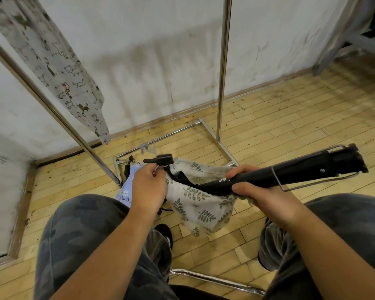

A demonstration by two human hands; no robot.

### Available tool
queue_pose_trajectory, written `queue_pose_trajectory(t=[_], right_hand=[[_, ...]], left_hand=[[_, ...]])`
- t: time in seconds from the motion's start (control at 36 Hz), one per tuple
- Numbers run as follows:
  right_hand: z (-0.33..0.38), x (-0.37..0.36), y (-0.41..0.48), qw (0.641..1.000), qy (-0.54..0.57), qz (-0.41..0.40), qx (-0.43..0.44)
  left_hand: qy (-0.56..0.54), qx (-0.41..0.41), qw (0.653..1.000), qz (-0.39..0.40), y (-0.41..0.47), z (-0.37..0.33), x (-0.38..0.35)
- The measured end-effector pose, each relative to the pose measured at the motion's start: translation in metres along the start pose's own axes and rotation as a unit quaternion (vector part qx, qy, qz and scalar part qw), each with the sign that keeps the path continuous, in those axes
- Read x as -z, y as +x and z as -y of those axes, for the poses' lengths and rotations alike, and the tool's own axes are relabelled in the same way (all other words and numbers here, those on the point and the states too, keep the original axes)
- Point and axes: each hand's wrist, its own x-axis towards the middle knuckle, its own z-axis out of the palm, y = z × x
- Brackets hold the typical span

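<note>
My right hand [258, 190] grips a black hanger [290, 169] with a wire frame, which juts out to the right. A white cloth with a green leaf print [199, 211] hangs from the hanger between my hands. My left hand [148, 188] pinches the hanger's black clip [160, 161] at the left end, with a metal wire showing between the fingers. A blue floral cloth [126, 189] lies below my left hand, partly hidden by it.
A chrome clothes rack stands in front, with its slanted pole [41, 98], upright pole [223, 61] and floor bar [160, 137]. A cat-print cloth [59, 68] hangs from it at the left. My knees [85, 234] frame the wooden floor; a chrome tube [214, 279] lies near my feet.
</note>
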Motion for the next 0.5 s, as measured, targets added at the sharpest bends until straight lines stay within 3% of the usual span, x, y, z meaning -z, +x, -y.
queue_pose_trajectory(t=[0.08,0.17,0.22,0.33,0.5], right_hand=[[-0.0001,0.0001,-0.0001,1.0,-0.003,0.001,0.005],[0.0011,-0.0002,-0.0007,1.0,-0.009,0.024,0.007],[0.0021,0.0001,-0.0013,0.999,-0.006,0.036,0.011],[0.0032,-0.0011,-0.0025,0.998,-0.02,0.044,0.028],[0.0027,-0.0003,-0.0012,1.0,0.007,0.021,0.01]], left_hand=[[0.082,-0.048,0.995,-0.008,-0.0031,0.0012,-0.0018],[0.093,-0.06,0.994,-0.029,-0.0012,0.0032,-0.0012],[0.055,-0.042,0.997,-0.026,0.0006,-0.0002,0.0008],[-0.12,-0.014,0.992,0.041,-0.0003,-0.0046,0.004],[-0.08,0.002,0.997,0.001,0.0014,-0.0056,0.001]])
